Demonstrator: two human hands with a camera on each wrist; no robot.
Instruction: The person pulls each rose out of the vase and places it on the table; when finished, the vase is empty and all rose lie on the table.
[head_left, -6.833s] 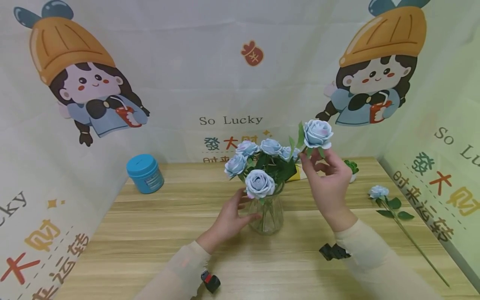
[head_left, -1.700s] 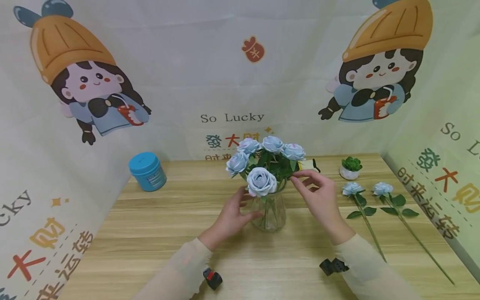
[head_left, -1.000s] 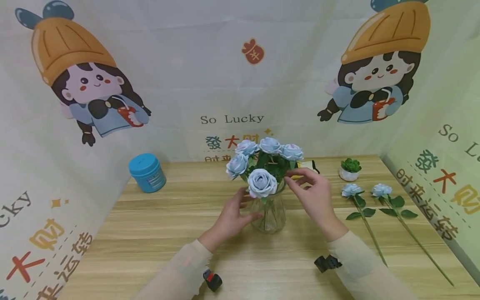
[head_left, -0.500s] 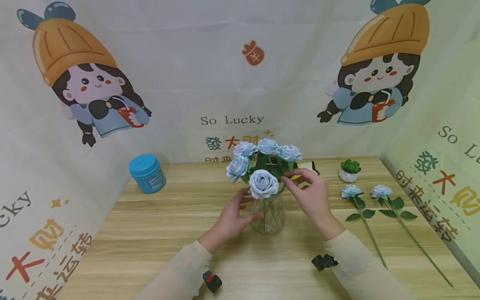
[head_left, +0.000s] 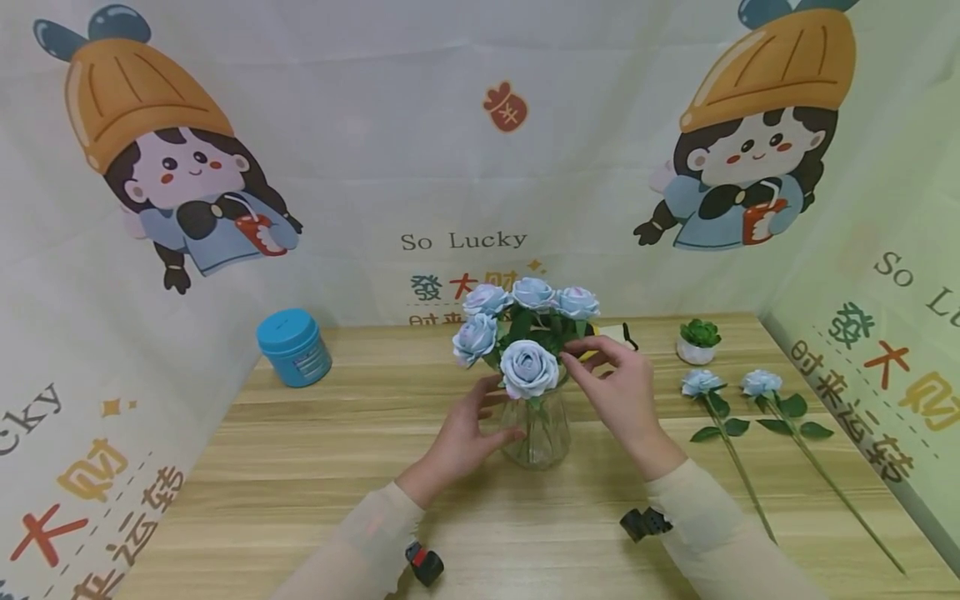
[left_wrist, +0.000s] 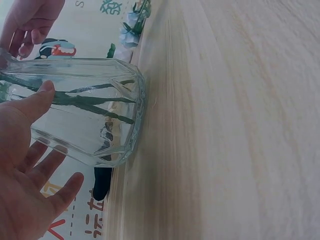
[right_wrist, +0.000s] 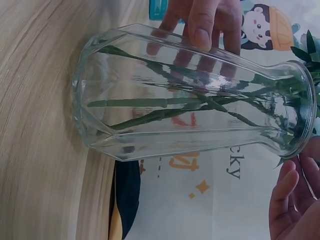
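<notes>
Glass vase (head_left: 536, 442) upright on wooden table (head_left: 540, 533)

Mouth up, its long axis stands vertical, stems (right_wrist: 150, 103) slanting inside. Blue roses (head_left: 529, 369) fan outward above, the nearest facing the camera. The left hand (head_left: 461, 437) holds the vase's side between thumb and fingers; the right hand (head_left: 622, 387) has thumb and forefinger close together by the mouth; whether pinching anything, I cannot tell.

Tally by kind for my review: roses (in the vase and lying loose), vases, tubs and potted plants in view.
Roses in the vase: 5
Loose roses on the table: 2
Vase: 1
Tub: 1
Potted plant: 1
Total: 10
</notes>
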